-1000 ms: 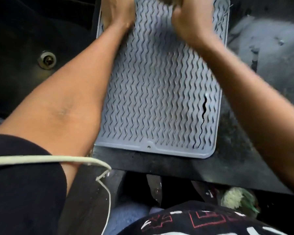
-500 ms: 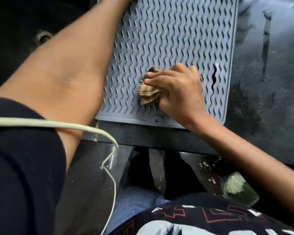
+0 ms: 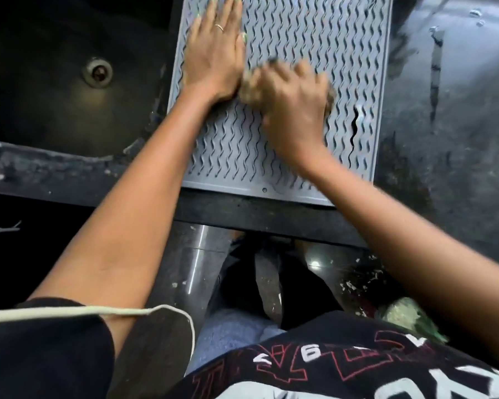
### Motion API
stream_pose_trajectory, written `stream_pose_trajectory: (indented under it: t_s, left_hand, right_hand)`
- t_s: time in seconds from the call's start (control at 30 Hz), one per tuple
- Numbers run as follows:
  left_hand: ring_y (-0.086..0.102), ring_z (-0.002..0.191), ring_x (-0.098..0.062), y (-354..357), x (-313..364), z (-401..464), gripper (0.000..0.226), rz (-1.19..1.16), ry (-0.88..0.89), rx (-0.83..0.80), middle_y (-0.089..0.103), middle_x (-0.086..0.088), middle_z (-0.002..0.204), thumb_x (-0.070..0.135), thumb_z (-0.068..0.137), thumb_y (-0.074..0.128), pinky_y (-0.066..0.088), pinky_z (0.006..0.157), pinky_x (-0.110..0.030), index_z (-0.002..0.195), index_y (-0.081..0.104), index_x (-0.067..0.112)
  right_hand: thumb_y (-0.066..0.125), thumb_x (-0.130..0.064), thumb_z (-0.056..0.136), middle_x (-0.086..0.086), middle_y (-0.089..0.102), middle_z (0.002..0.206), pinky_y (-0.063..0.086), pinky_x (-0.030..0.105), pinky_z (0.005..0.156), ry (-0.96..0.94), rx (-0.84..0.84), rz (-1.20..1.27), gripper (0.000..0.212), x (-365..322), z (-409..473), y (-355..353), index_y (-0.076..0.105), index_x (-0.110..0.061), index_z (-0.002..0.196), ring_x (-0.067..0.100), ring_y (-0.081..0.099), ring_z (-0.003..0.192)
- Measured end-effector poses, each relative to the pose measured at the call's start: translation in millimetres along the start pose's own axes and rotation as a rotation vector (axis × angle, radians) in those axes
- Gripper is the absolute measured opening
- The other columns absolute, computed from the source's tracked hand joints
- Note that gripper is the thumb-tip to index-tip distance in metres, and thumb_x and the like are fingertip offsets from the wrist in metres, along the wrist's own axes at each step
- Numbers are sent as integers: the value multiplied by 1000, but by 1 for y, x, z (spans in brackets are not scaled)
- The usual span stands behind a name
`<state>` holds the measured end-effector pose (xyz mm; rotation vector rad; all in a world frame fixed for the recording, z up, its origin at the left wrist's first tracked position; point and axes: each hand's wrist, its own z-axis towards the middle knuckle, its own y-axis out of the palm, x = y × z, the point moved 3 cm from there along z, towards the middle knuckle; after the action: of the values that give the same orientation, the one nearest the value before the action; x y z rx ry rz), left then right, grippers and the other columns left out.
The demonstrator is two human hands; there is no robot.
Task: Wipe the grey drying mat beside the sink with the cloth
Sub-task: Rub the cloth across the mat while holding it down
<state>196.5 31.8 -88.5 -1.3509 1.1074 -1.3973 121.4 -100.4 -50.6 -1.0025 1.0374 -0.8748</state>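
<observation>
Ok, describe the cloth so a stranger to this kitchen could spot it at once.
Start at the dark sink with its round drain; to its right lies the grey drying mat with wavy ridges. Near the mat's middle, the right hand is bunched over a small crumpled wad, the cloth, just right of the flat left hand. It is the only soft, brownish thing on the grey mat.

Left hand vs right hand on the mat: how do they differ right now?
Left hand lies flat and open, fingers spread, by the sink-side edge of the grey mat; right hand is curled over the cloth, nearer the mat's middle. Left hand looks sharp; right hand is motion-blurred. Left hand shows a ring; none can be made out on the right hand. Both rest on the mat, side by side.
</observation>
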Motion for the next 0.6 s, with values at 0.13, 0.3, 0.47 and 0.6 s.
stream_pose_trajectory:
  t_s: [0.13,0.3,0.47,0.6]
  left_hand:
    - [9,150,-21,-2,2,-4,56,-10,-14,0,13,-3,162,33,100,20,5,122,-36,153,11,18]
    - [7,150,-22,-5,4,-7,56,6,-3,-49,11,-4,162,32,101,21,4,122,-38,154,10,17]
    - [6,150,-23,-3,0,-29,56,-22,29,-53,10,-4,162,33,101,20,4,122,-38,153,11,16]
    - [6,150,-22,-1,-2,-37,56,-23,43,-43,11,-4,162,33,101,19,5,122,-39,153,12,16]
  right_hand:
    - [47,-3,77,2,73,98,37,36,70,-155,-62,132,31,-20,-85,-23,73,-14,90,28,61,84]
    - [47,-10,81,0,73,98,51,42,84,73,-41,457,30,4,-17,-36,72,-16,95,20,63,94]
    - [42,2,82,3,48,135,32,38,93,118,-35,-8,53,21,48,-6,50,-20,129,25,41,122]
    - [41,2,83,8,61,118,36,36,81,11,70,-53,37,0,0,-1,61,-10,113,28,54,103]
